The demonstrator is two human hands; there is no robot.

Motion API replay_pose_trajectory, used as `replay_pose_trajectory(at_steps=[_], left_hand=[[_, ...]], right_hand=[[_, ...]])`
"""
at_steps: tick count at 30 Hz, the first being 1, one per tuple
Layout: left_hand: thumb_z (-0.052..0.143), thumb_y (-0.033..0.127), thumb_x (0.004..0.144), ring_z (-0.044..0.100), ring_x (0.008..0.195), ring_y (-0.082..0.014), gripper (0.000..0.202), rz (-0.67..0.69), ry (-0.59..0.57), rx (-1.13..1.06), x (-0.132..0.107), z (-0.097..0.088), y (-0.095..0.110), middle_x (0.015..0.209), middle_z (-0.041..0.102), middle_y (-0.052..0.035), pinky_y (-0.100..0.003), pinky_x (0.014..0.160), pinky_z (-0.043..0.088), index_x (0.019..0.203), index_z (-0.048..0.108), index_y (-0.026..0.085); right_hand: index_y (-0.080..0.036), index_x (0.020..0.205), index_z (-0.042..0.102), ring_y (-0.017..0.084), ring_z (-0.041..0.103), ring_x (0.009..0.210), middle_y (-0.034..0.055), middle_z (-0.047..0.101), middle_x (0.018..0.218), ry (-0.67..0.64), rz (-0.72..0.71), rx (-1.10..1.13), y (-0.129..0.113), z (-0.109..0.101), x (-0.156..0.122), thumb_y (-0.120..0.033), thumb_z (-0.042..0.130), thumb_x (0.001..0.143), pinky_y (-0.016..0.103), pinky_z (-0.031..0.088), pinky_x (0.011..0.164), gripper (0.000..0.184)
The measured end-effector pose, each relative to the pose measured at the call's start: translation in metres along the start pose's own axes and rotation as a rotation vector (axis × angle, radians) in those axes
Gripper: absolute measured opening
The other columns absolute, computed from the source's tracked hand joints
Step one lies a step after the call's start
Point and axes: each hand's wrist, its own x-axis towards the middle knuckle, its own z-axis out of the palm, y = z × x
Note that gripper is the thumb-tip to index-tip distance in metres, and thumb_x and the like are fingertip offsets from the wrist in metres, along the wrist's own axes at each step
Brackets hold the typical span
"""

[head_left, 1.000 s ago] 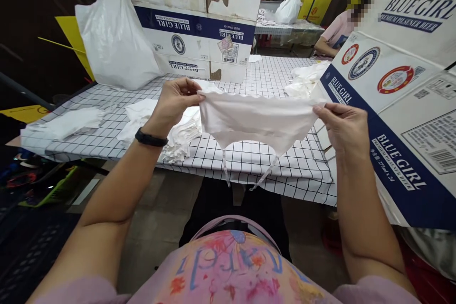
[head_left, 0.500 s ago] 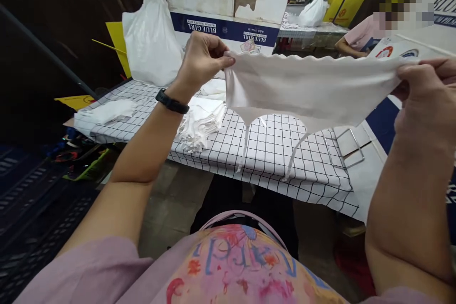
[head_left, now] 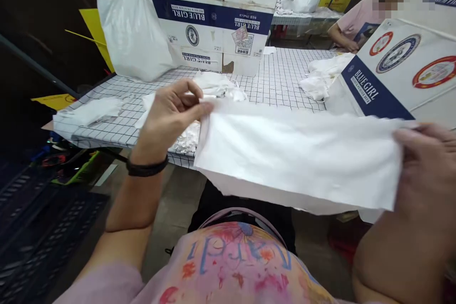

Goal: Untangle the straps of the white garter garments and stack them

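Observed: left hand (head_left: 171,114) and right hand (head_left: 423,171) pinch the white garment (head_left: 295,156) taut. Not yet on the stacked pile (head_left: 185,140); a loose heap (head_left: 320,78) waits.

The cloth (head_left: 295,156) hangs before the table (head_left: 281,76) — on it a bag (head_left: 133,33) left of the far box (head_left: 213,23) — second box (head_left: 399,76) at right.

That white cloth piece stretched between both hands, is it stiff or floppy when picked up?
Probably floppy: the white cloth piece hangs loose below where the left hand and right hand grip its ends. Likely light too, since a fingertip pinch seems enough to carry each end.
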Motion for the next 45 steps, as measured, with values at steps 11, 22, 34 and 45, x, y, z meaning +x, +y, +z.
replay_pose_trajectory(at_steps=[11, 22, 34, 45], left_hand=[[0.064, 0.013, 0.074, 0.052, 0.06, -0.0178, 0.015, -0.25, -0.157, 0.495, 0.061, 0.086, -0.198, 0.057, 0.05, 0.0057, -0.032, 0.068, 0.04, 0.086, 0.066, 0.022], [0.054, 0.008, 0.088, 0.057, 0.125, -0.0417, 0.036, -0.007, -0.253, 0.848, 0.073, 0.118, -0.216, 0.132, 0.063, -0.0196, -0.058, 0.101, 0.049, 0.121, 0.066, 0.015], [0.042, 0.029, 0.108, 0.024, 0.162, -0.0276, 0.047, 0.446, -1.053, 0.508, 0.055, 0.249, -0.186, 0.172, 0.03, -0.0071, -0.059, 0.132, 0.012, 0.154, 0.047, 0.024], [0.04, 0.057, 0.106, 0.019, 0.163, -0.0279, 0.062, 0.531, -0.973, 0.509, 0.038, 0.268, -0.204, 0.173, 0.03, -0.003, -0.061, 0.133, 0.0, 0.162, 0.035, 0.032]], right_hand=[[-0.019, 0.073, 0.073, 0.018, 0.063, 0.064, 0.0008, 0.067, 0.065, -0.237, 0.337, -0.37, 0.169, 0.099, 0.061, -0.035, 0.076, 0.069, 0.033, 0.054, 0.066, 0.017], [-0.021, 0.088, 0.074, 0.022, 0.068, 0.074, 0.0047, 0.075, 0.083, -0.252, 0.121, -0.585, 0.193, 0.12, 0.078, -0.03, 0.069, 0.078, 0.038, 0.058, 0.078, 0.015], [-0.024, 0.089, 0.073, 0.02, 0.067, 0.066, 0.0032, 0.075, 0.081, -0.052, 0.341, -0.305, 0.13, 0.081, -0.073, -0.045, 0.068, 0.094, 0.034, 0.056, 0.068, 0.023], [-0.024, 0.083, 0.072, 0.027, 0.071, 0.082, 0.0053, 0.076, 0.083, -0.254, 0.598, -0.219, 0.157, 0.091, -0.136, -0.059, 0.063, 0.093, 0.037, 0.056, 0.077, 0.037]])
